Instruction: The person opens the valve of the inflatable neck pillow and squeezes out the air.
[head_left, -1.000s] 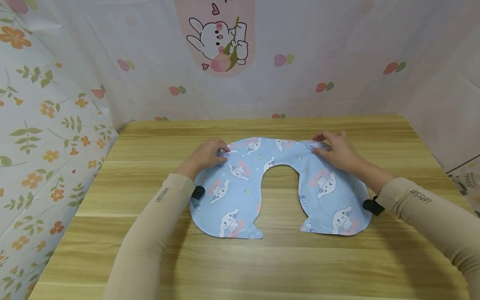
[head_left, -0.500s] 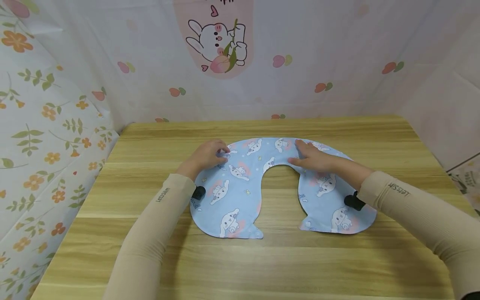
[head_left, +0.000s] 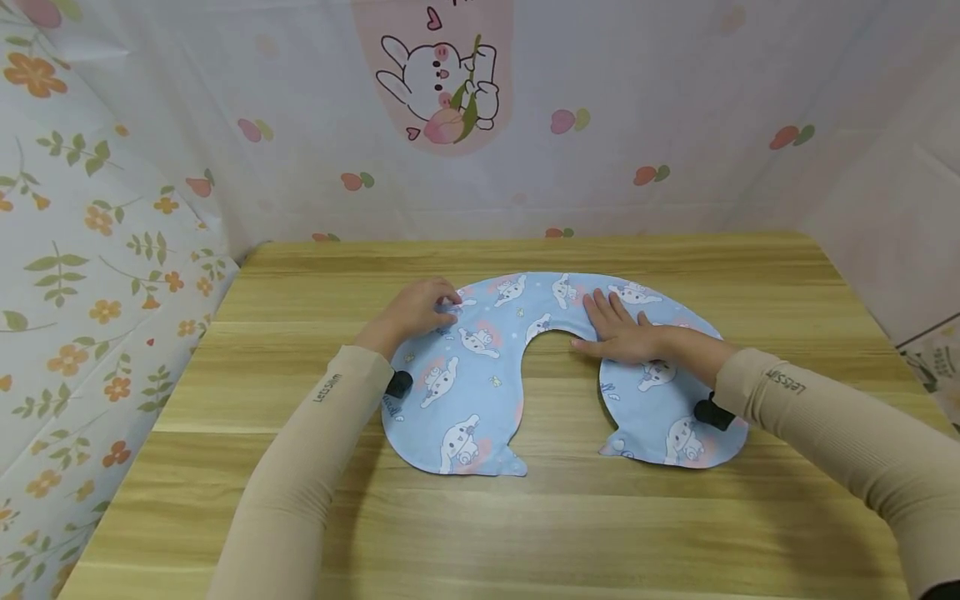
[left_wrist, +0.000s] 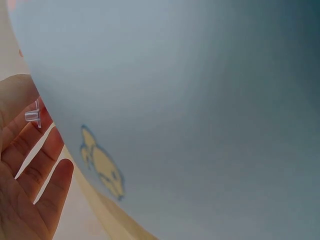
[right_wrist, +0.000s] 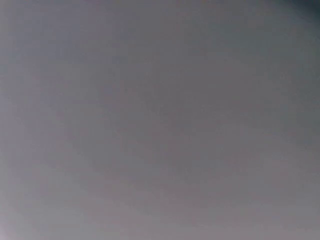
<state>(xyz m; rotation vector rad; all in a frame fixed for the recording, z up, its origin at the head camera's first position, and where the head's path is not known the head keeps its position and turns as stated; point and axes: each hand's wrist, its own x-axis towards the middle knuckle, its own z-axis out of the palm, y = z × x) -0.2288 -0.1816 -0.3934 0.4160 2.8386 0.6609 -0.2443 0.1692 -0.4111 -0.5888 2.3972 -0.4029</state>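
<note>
A flat, deflated neck pillow [head_left: 480,375], horseshoe-shaped and pale blue with white cartoon dogs, lay at the centre of the head view on a wooden table [head_left: 525,533], its two ends pointing toward the bottom of the frame and its arch toward the top. The left hand [head_left: 416,312] sat on the pillow's upper left part, knuckles up and fingers curled, with the fingertips bunched on the fabric by the edge (a pinch, by the look of it, though the fingertips themselves were partly hidden). In the left wrist view the hand [left_wrist: 25,170] showed at the lower left with fingers close to the blue cloth [left_wrist: 190,110], which filled nearly the whole frame, and a small clear plastic valve [left_wrist: 33,115] stood at the fingers near the left edge; whether they gripped it could not be told. The right hand [head_left: 622,329] lay just right of centre on the pillow's right arm, next to the inner curve, palm down and fingers straight and slightly spread, pressing flat and holding nothing. The right wrist view was a plain grey blur and showed nothing usable. Both forearms wore beige sleeves [head_left: 300,467], and each entered from a lower corner of the head view. Behind the table, across the top of the frame, hung a sheet printed with a rabbit [head_left: 438,79]; a flowered sheet [head_left: 82,250] covered the left side.
</note>
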